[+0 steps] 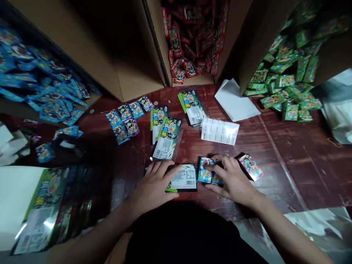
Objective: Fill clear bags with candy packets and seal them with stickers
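Note:
My left hand [157, 183] lies over a printed plastic pouch [187, 178] with a green and black design and a white label with a barcode. Its fingers are extended and its thumb is spread. To the right, my right hand [229, 176] curls around a small blue box [204, 169] and a purple box [216, 179] standing side by side, partly hidden under the fingers. Just beyond that hand, a red box [250, 167] rests tilted on the table. Further up are more printed pouches [168, 137] and a sheet of round stickers [220, 131].
Cardboard cartons hold blue boxes [52, 80], red boxes [189, 68] and green boxes [291, 84]. Several blue and purple boxes [126, 119] sit left of the pouches. White paper [236, 101] lies at the back; stacked filled pouches [41, 212] are lower left.

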Available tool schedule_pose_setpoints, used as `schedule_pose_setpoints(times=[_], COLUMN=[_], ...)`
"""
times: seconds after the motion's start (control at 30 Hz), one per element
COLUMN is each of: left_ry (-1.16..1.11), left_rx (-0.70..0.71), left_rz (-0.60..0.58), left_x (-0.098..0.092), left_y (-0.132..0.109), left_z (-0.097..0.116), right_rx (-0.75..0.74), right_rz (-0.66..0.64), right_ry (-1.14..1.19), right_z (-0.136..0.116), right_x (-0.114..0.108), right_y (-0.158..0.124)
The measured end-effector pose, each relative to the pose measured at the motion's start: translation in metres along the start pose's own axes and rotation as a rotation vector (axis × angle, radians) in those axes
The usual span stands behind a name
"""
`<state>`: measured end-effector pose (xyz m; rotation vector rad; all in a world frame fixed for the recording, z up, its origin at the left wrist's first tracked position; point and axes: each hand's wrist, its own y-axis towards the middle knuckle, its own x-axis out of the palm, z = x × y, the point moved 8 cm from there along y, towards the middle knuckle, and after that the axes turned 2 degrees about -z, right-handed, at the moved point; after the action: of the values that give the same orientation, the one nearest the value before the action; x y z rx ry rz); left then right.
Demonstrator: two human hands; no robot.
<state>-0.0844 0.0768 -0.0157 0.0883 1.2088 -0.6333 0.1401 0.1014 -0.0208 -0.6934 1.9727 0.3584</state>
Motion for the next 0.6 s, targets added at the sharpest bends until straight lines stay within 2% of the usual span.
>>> schedule_pose_setpoints(times=[0.1,0.2,0.3,0.37,0.43,0.53,0.6], left_ry=[-0.017,-0.020,0.025,0.040,-0.034,-0.280,-0.361], left_rx=[-0.032,0.058,0.225,0.269,0.268,0.239,0.228], left_rz=[0.040,0.104,0.042,-0.014,-0.007,0.050,0.026], left_x=[-0.011,-0.023,-0.021,-0.016,-0.017,-0.019,-0.011], left_y=[0.008,0.036,0.072,0.088,0.095,0.093,0.090], left_z=[0.010,0.044,0.085,0.098,0.102,0.096,0.092], right_rx=[0.045,0.086,0.105,0.113,0.132,0.169,0.176], right_rz=[-0.068,-0.085,-0.086,-0.051,0.000,0.039,0.047], right_ry=[-0.048,-0.085,-0.105,-0.089,-0.068,-0.061,-0.069], right_z=[0.004,0.011,0.017,0.020,0.023,0.029,0.033], right_x=[-0.007,-0.015,-0.015,-0.013,-0.013,-0.013,-0.014], right_y=[-0.002,-0.008,-0.019,-0.027,-0.035,-0.046,-0.049])
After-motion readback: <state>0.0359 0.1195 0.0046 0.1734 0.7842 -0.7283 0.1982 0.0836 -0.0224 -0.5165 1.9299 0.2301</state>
